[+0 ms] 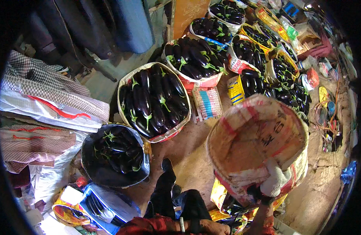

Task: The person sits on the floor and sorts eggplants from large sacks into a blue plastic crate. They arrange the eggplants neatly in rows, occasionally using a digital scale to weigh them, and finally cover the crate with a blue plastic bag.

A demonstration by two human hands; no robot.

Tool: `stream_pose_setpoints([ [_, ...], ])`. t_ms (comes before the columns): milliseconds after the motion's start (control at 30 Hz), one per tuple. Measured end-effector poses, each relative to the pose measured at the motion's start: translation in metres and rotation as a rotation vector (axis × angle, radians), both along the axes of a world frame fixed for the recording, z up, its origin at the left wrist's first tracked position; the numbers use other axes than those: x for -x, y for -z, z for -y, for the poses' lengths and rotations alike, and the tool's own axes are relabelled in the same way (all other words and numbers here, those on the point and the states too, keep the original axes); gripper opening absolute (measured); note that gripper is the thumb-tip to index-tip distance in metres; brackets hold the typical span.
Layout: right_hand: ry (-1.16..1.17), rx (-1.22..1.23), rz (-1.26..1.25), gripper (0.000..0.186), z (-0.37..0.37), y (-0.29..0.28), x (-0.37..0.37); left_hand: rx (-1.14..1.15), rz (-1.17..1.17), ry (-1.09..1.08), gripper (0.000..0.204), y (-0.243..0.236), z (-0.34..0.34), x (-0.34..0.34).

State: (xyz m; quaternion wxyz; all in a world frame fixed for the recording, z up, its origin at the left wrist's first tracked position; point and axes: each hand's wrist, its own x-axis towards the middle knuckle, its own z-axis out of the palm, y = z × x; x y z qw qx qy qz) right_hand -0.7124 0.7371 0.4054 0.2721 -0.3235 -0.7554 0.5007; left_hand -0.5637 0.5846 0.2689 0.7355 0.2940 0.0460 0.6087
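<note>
My right hand (272,182), in a pale glove, grips the near rim of a large round basket (302,145) covered with worn woven sacking. The basket is tilted and its bare brown inside faces me; I see nothing in it. Across the lower edge of the view lies my left forearm, in a red checked sleeve (143,226). My left hand (210,227) is near my lap, partly cut off, and its fingers cannot be made out. Left of my legs stands a dark-lined tub (86,164) part filled with eggplants (121,150).
A full basket of eggplants (153,103) stands ahead, with more baskets and sacks of them toward the far right. Cloth bundles (51,94) are stacked at the left. A blue crate (106,209) sits at the lower left. Cords and small items (329,117) lie along the right.
</note>
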Motion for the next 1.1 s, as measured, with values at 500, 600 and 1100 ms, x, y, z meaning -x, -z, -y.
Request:
stream_pose_setpoints([
  [500, -0.673, -0.254, -0.275, 0.025, 0.025, 0.015, 0.289, 0.131, -0.039, -0.441, 0.024, -0.026, -0.027, 0.132],
  [600, -1.018, -0.342, -0.207, 0.028, 0.043, 0.122, 0.342, 0.211, 0.043, -0.483, 0.028, -0.005, -0.042, 0.145],
  [1100, -0.443, 1.203, 1.188, 0.072, 0.124, 0.583, 0.114, 0.374, 0.359, -1.165, 0.048, 0.149, -0.074, 0.001],
])
